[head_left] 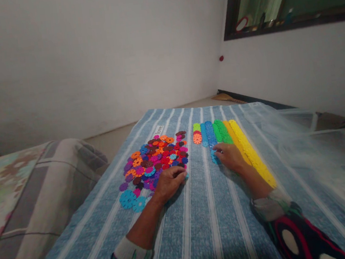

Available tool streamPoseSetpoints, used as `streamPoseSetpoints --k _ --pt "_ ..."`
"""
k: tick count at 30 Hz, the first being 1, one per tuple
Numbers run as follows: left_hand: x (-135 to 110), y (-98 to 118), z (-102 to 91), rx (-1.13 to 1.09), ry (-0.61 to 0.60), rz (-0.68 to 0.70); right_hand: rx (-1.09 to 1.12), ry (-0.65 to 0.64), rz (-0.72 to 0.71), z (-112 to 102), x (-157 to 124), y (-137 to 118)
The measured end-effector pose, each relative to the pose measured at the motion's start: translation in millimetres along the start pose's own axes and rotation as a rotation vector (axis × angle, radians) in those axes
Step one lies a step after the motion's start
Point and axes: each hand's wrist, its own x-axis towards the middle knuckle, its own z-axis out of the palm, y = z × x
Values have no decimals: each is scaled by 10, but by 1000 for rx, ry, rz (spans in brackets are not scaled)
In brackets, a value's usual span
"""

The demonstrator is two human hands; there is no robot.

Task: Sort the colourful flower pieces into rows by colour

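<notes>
My left hand [170,183] rests at the near right edge of a mixed heap of notched plastic discs [155,158]. Thumb and fingers pinch together there, with the rim of a light blue disc [187,177] showing at their tips. My right hand [230,156] is at the near end of the blue disc row [209,130], its fingertips closed on or against a blue disc [213,149]; the fingers partly cover it. Overlapping discs also form a green row [221,130], a yellow row [253,153] and a short row with lime and coral discs [197,138].
A striped blue cloth [199,230] covers the table. Clear plastic containers [297,127] stand along the right side. Several larger light blue discs [127,199] lie at the heap's near left. A cloth-covered seat or bed [62,179] is on the left.
</notes>
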Motion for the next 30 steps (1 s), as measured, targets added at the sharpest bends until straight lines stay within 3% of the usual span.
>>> streamPoseSetpoints --k 8,17,24,30 --pt "41 -76 -201 31 161 17 93 -125 -250 271 -164 -405" --pt "78 -133 -543 27 307 -77 14 -213 -309 396 -266 -512" --pt "80 -238 -687 49 323 -53 16 -176 -305 439 -295 -473" --pt "55 -235 -660 363 184 59 35 -154 -303 461 -305 -457"
